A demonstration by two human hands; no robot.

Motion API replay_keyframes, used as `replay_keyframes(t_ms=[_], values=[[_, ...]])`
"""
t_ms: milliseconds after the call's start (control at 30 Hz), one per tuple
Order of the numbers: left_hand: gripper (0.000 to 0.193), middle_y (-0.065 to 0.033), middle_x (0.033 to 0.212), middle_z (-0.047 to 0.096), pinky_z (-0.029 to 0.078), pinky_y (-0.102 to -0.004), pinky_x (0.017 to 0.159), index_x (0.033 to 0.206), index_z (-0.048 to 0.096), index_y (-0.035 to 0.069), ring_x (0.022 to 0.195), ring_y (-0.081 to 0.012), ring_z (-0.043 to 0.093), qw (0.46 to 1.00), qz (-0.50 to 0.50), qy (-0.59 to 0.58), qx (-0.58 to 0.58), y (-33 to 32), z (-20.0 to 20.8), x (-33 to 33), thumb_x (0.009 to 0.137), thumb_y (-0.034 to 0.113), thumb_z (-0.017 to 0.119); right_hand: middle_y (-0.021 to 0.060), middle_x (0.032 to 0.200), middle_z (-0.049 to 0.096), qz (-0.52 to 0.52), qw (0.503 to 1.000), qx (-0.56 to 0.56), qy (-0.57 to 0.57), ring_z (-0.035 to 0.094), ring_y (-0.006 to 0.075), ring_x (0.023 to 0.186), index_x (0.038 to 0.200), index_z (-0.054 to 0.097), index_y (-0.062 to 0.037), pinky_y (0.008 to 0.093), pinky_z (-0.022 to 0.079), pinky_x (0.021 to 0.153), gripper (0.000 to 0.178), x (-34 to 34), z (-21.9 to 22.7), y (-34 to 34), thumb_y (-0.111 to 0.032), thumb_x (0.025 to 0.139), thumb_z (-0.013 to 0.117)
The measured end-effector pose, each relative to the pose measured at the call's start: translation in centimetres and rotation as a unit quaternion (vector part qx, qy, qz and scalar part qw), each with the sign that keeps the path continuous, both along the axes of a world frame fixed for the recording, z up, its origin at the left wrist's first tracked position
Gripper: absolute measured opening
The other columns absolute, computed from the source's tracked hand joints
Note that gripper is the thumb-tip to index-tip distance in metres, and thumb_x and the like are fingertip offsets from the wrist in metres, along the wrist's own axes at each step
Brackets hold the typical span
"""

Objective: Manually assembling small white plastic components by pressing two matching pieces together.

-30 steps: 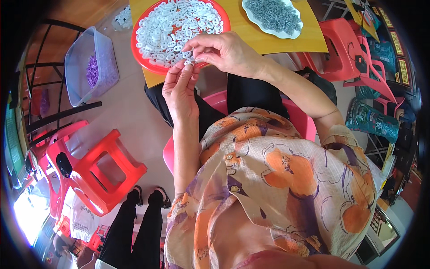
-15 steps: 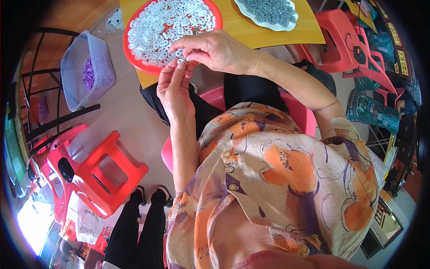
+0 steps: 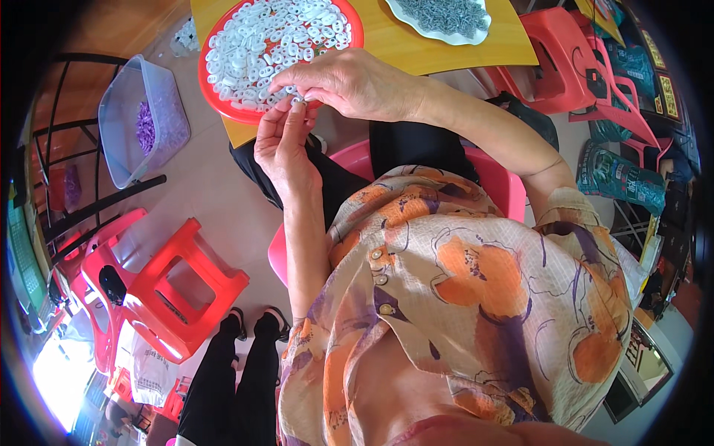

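Note:
My left hand [image 3: 288, 152] pinches a small white oval plastic piece [image 3: 297, 99] between thumb and fingertips, just over the near rim of a red round tray [image 3: 355, 22]. Reaching across from the right, my right hand [image 3: 353, 83] has its thumb and forefinger closed at the same piece; anything tiny between those fingertips is too small to make out. Many white oval pieces with holes [image 3: 260, 44] fill the tray. Farther right on the yellow table [image 3: 513, 44] a white scalloped dish [image 3: 483, 33] holds a heap of small grey pieces [image 3: 446, 16].
On the left stands a translucent bin [image 3: 123, 111] with purple bits [image 3: 146, 126], beside a black metal rack [image 3: 82, 126]. A red stool [image 3: 178, 290] is behind it. More red chairs [image 3: 558, 63] and a green bag [image 3: 621, 182] are at right. Another person's black-trousered legs [image 3: 256, 372] show below.
The view has shifted slightly, so the tray and table sit a little farther left and up. Both hands keep their pinch at the white piece, with only slight finger movement.

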State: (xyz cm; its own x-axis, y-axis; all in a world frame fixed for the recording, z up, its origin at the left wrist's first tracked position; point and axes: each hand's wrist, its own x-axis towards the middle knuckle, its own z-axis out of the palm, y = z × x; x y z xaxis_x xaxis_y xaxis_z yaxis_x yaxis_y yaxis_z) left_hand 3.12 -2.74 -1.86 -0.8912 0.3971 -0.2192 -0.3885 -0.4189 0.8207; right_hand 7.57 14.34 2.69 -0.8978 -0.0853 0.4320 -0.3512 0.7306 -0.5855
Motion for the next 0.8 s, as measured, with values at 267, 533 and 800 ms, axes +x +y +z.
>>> replay_keyframes(t_ms=[267,533,800], values=[[0.015,-0.0113,0.093,0.076,0.057,-0.0261,0.074,0.108,0.07,-0.004,0.08,-0.016,0.072,1.0,0.007,0.014,-0.026,0.3,0.2,0.6,0.094,0.0,0.073,0.0047,0.098,0.073,0.0,0.994,-0.077,-0.08,0.074,0.0199,0.086,0.128,0.059,-0.0153,0.0338,0.061,0.076,0.04,0.7,1.3,-0.1,0.001,0.093,0.067],[0.017,-0.0112,0.093,0.075,0.058,-0.0272,0.075,0.11,0.071,-0.005,0.08,-0.016,0.072,0.999,0.004,0.023,-0.038,0.1,-0.5,0.9,0.094,-0.001,0.073,0.0046,0.09,0.072,0.006,0.992,-0.111,-0.065,0.074,0.0175,0.086,0.121,0.058,-0.0099,0.0327,0.059,0.076,0.032,0.7,0.3,-0.2,0.002,0.093,0.067],[0.018,-0.0122,0.097,0.075,0.059,-0.029,0.079,0.112,0.069,-0.004,0.083,-0.0182,0.073,1.0,0.009,-0.018,0.006,0.3,0.1,0.0,0.095,-0.001,0.071,0.0123,0.106,0.076,-0.012,0.994,-0.071,-0.08,0.075,0.0258,0.089,0.111,0.071,-0.0019,0.0357,0.058,0.076,0.018,0.3,1.3,1.4,-0.007,0.094,0.071]])
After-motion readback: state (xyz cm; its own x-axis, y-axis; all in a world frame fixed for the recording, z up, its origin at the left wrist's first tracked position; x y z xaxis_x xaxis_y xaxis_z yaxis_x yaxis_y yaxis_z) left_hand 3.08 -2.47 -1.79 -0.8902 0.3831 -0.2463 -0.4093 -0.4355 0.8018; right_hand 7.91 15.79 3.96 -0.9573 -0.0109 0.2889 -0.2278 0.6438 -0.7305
